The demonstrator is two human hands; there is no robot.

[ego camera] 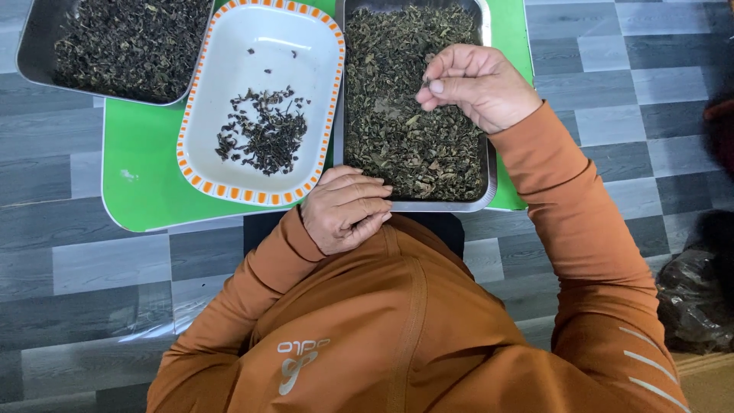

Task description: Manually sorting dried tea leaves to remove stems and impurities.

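My right hand (475,84) hovers over a metal tray (487,176) full of dried green leaves (405,130), its thumb and fingers pinched together on a small bit of leaf. My left hand (345,209) rests curled at the near left corner of that tray, fingers closed against its rim. Left of the tray stands a white oblong dish with an orange dashed border (200,107) that holds a small heap of darker leaf pieces (264,130). Both arms wear orange sleeves.
A second metal tray (30,53) of dried leaves sits at the far left. All the dishes stand on a low green table (141,176) over a grey tiled floor. A dark plastic bag (692,298) lies at the right edge.
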